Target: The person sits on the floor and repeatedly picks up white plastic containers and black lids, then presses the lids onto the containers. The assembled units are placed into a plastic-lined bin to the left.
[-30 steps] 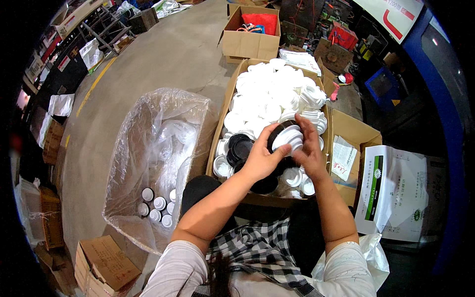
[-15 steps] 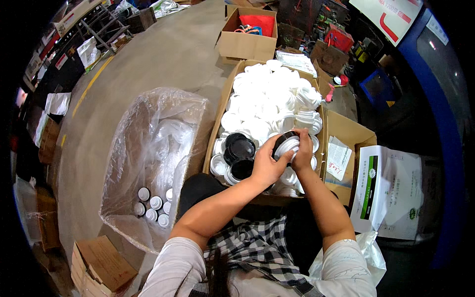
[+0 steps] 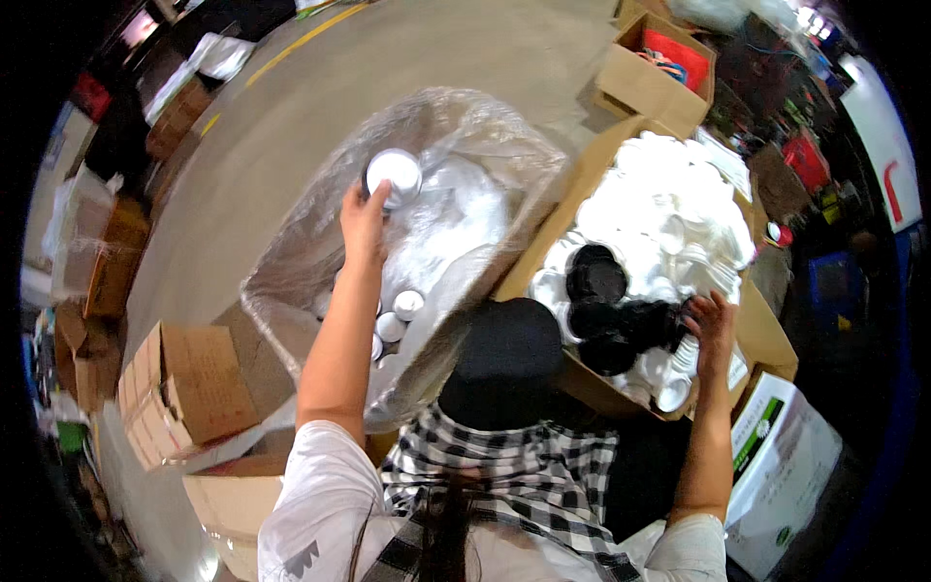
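My left hand (image 3: 366, 221) is closed round a round lid (image 3: 394, 177), white on its face with a dark rim. It is above the far left part of a large box lined with clear plastic (image 3: 291, 228). Several white-topped lids (image 3: 392, 327) lie at the bottom of that box. At the right, my right hand (image 3: 713, 328) is over a carton (image 3: 543, 238) heaped with white lids (image 3: 669, 209). Its fingertips meet a black lid (image 3: 652, 325), smeared by motion, and seem to grip it. More black lids (image 3: 596, 274) lie beside it on the heap.
A carton holding red and blue things (image 3: 648, 82) stands on the floor beyond the lid carton. Brown cartons (image 3: 208, 373) are at the lower left. A white printed box (image 3: 786, 466) stands at the right. Cluttered shelves and tools line the far right.
My hands, earlier together on one lid over the carton, are now apart. The left has carried a lid left over the plastic-lined box; the right has moved to the black lids. The view has turned left.
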`<action>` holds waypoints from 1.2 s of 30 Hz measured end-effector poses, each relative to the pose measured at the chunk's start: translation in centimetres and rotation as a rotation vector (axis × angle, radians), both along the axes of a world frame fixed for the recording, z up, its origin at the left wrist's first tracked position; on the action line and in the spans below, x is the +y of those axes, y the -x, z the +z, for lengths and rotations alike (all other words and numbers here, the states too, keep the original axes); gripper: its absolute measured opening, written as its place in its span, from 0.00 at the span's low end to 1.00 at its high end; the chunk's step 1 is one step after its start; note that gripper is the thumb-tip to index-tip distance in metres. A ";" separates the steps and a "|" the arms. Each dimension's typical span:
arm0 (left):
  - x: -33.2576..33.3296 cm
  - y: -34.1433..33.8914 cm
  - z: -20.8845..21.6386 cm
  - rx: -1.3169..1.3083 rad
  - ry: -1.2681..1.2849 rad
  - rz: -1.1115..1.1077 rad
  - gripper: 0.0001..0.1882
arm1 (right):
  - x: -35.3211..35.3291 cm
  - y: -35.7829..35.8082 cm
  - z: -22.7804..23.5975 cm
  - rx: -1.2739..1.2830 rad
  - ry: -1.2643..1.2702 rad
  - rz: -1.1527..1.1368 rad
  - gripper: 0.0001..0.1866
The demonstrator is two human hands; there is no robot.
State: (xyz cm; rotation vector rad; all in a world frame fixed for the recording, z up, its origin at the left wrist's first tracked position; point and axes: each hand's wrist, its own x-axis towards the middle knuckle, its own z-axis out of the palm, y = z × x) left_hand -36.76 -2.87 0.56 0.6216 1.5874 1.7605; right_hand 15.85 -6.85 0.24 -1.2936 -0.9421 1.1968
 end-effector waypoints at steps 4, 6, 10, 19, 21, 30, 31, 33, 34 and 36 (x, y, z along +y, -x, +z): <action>-5.6 10.5 -17.5 -0.394 0.442 0.191 0.15 | -0.4 0.8 -0.4 -0.091 -0.025 0.087 0.25; -8.7 12.5 -24.2 -0.523 0.684 0.374 0.16 | -0.1 0.8 -0.9 -0.149 0.019 0.035 0.25; -9.8 9.2 -28.0 -0.485 0.748 0.390 0.19 | 0.0 0.2 -1.4 -0.160 0.030 -0.023 0.25; -8.4 10.3 -32.1 -0.562 0.868 0.381 0.20 | -0.4 -0.7 -1.1 -0.181 0.038 -0.140 0.24; -9.7 10.8 -33.2 -0.632 0.866 0.274 0.20 | -0.2 -0.4 -0.6 -0.175 0.037 -0.169 0.24; -7.6 7.6 -28.9 0.677 1.029 -0.099 0.25 | -0.7 -1.6 0.0 -0.173 0.008 -0.253 0.24; -7.1 8.0 -28.7 0.763 1.068 -0.153 0.24 | -0.6 -2.5 -0.2 -0.161 0.010 -0.230 0.24; -5.8 8.8 -28.6 0.898 1.109 -0.277 0.24 | -0.6 -3.8 -0.7 -0.162 0.029 -0.245 0.24; -5.2 8.9 -28.3 0.947 1.110 -0.347 0.24 | -0.5 -4.1 -0.8 -0.176 0.045 -0.283 0.25; -4.2 9.5 -28.7 1.043 1.120 -0.442 0.24 | -0.3 -4.9 -1.3 -0.201 0.075 -0.354 0.26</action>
